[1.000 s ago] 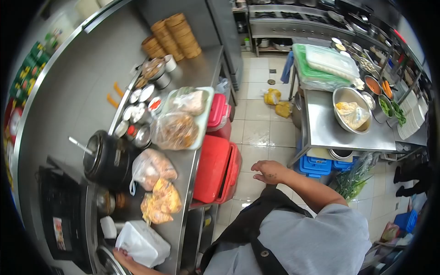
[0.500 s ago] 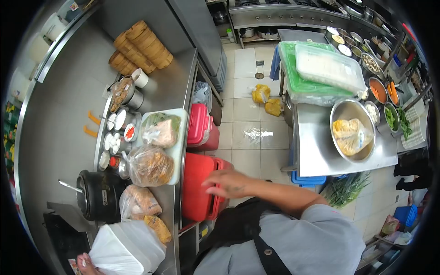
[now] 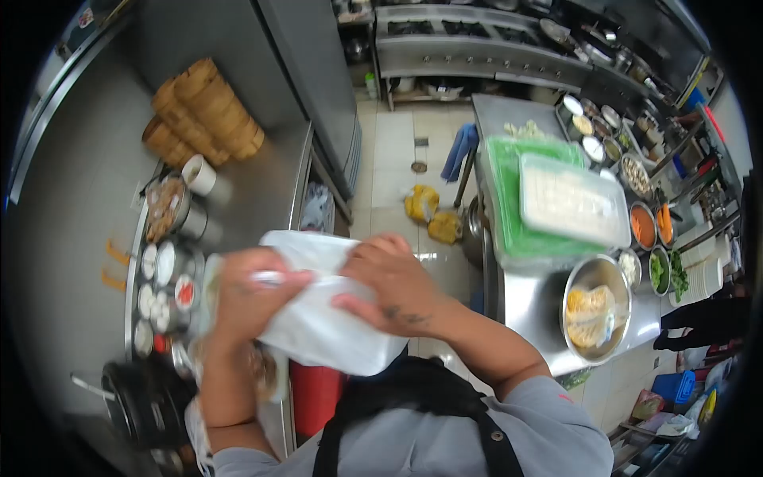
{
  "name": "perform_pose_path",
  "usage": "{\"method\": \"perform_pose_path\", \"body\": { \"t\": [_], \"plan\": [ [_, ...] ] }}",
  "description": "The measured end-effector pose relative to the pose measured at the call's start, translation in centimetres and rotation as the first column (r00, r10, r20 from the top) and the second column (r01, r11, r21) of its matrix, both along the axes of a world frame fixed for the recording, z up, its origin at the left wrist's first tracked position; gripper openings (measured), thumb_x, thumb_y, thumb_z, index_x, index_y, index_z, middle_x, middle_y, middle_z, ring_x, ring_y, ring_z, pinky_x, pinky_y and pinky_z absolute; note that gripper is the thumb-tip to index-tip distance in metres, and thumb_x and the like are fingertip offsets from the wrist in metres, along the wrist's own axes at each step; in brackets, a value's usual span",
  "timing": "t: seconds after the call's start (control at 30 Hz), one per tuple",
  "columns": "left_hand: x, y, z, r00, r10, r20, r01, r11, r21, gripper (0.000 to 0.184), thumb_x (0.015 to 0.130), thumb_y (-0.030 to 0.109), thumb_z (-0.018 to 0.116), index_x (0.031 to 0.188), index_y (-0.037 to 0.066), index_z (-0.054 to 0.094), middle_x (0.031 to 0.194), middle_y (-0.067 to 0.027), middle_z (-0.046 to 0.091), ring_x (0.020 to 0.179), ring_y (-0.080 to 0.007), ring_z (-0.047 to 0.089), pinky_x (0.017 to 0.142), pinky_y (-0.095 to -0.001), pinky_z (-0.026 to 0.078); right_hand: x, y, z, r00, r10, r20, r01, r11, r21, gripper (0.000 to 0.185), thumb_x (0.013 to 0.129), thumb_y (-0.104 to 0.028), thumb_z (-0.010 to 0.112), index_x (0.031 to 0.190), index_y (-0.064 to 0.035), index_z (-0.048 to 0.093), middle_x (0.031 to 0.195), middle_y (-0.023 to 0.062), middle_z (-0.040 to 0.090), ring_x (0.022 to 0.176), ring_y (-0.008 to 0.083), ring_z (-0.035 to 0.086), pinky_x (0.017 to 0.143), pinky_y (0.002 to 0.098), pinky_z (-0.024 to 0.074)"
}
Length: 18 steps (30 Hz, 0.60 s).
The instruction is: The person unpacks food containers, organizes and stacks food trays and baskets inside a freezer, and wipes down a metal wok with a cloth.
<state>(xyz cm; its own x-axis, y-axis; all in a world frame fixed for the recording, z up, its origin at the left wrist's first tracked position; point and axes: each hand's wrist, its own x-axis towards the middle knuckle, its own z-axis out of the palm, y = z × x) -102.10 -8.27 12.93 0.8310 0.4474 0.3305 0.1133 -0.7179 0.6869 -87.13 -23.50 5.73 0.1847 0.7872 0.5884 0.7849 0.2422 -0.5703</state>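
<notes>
Our left hand [image 3: 254,288] is curled nearly closed, a bit of the white bag [image 3: 338,342] between thumb and fingers. Our right hand [image 3: 395,278] lies half curled on the bag, mid-frame, thumb apart; we cannot tell how firmly it grips. Beyond, bamboo steamers [image 3: 213,107] stand upper left, a steel bowl [image 3: 600,270] at right.

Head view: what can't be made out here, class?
All in the head view:
White bundle: contents, hidden by its opaque covering.
Right hand: whether it grips or merely touches the bundle; blurred.
Red bin: partly hidden by the bundle and apron.
Stove: far edge, cut off by the frame.
</notes>
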Motion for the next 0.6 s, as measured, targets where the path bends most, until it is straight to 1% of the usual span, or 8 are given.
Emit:
{"method": "perform_pose_path", "body": {
  "t": [0.07,0.13,0.23,0.33,0.43,0.47,0.57,0.6],
  "plan": [
    [5.5,3.0,-3.6,0.973,-0.232,-0.003,0.231,0.971,-0.067,0.028,0.073,0.020,0.078,0.065,0.002,0.059,0.058,-0.0059,0.055,0.054,-0.0097,0.050,0.049,-0.0272,0.041,3.8,1.9,-1.9,0.996,-0.005,-0.091,-0.007,0.990,-0.137,0.026,0.076,-0.025,0.071,0.086,-0.0048,0.059,0.088,0.0103,0.056,0.087,0.0290,0.053,0.082,0.0397,0.0382],
    [10.2,6.3,-5.4,0.928,-0.348,-0.134,0.312,0.921,-0.232,0.028,0.077,0.024,0.076,0.068,0.002,0.061,0.061,-0.0088,0.057,0.055,-0.0148,0.052,0.053,-0.0291,0.043,6.7,3.9,-3.6,0.985,-0.097,-0.143,0.070,0.980,-0.185,0.024,0.076,-0.022,0.071,0.082,-0.0044,0.056,0.080,0.0096,0.054,0.080,0.0287,0.052,0.077,0.0380,0.0383],
    [15.6,10.3,-10.0,0.902,-0.417,-0.113,0.373,0.883,-0.284,0.023,0.077,0.023,0.076,0.076,0.003,0.066,0.064,-0.0049,0.059,0.063,-0.0108,0.053,0.059,-0.0272,0.044,9.5,6.4,-5.1,0.960,-0.268,-0.085,0.229,0.921,-0.315,0.018,0.075,-0.018,0.070,0.083,-0.0064,0.060,0.085,0.0097,0.058,0.088,0.0299,0.055,0.080,0.0396,0.0400],
    [21.2,13.9,-14.4,0.706,-0.627,-0.329,0.569,0.779,-0.263,0.022,0.082,0.025,0.072,0.085,0.003,0.068,0.066,-0.0033,0.060,0.067,-0.0098,0.054,0.064,-0.0270,0.045,13.8,9.3,-7.4,0.928,-0.373,0.019,0.356,0.867,-0.348,0.018,0.074,-0.019,0.071,0.082,-0.0073,0.061,0.084,0.0089,0.059,0.088,0.0294,0.055,0.078,0.0398,0.0399],
    [26.3,16.0,-20.4,0.804,-0.571,-0.168,0.431,0.753,-0.497,0.020,0.085,0.022,0.068,0.084,0.002,0.068,0.068,-0.0008,0.061,0.066,-0.0078,0.053,0.062,-0.0260,0.044,18.6,11.6,-9.1,0.885,-0.460,0.066,0.452,0.819,-0.355,0.020,0.073,-0.020,0.073,0.084,-0.0073,0.062,0.084,0.0074,0.060,0.088,0.0286,0.056,0.078,0.0393,0.0402],
    [27.9,16.3,-20.8,0.831,-0.531,-0.165,0.394,0.772,-0.498,0.019,0.085,0.020,0.067,0.083,0.002,0.067,0.068,-0.0003,0.060,0.066,-0.0073,0.052,0.062,-0.0258,0.044,20.6,12.4,-10.2,0.874,-0.484,0.040,0.456,0.789,-0.411,0.028,0.070,-0.023,0.076,0.088,-0.0075,0.063,0.090,0.0093,0.061,0.092,0.0296,0.056,0.083,0.0401,0.0411],
    [32.2,17.0,-22.0,0.900,-0.416,-0.128,0.288,0.790,-0.541,0.017,0.085,0.017,0.065,0.079,0.002,0.065,0.067,0.0010,0.059,0.064,-0.0061,0.050,0.060,-0.0255,0.043,25.0,14.8,-11.5,0.785,-0.599,-0.158,0.518,0.774,-0.364,0.037,0.068,-0.026,0.078,0.096,-0.0077,0.063,0.099,0.0129,0.060,0.097,0.0316,0.055,0.089,0.0412,0.0412],
    [33.6,17.2,-22.2,0.917,-0.389,-0.092,0.274,0.779,-0.564,0.017,0.086,0.016,0.064,0.077,0.001,0.064,0.066,0.0014,0.058,0.063,-0.0060,0.049,0.060,-0.0255,0.042,26.8,15.6,-12.2,0.767,-0.614,-0.187,0.510,0.759,-0.405,0.049,0.065,-0.031,0.081,0.103,-0.0080,0.061,0.108,0.0156,0.057,0.104,0.0333,0.052,0.094,0.0411,0.0400]
  ]
}}
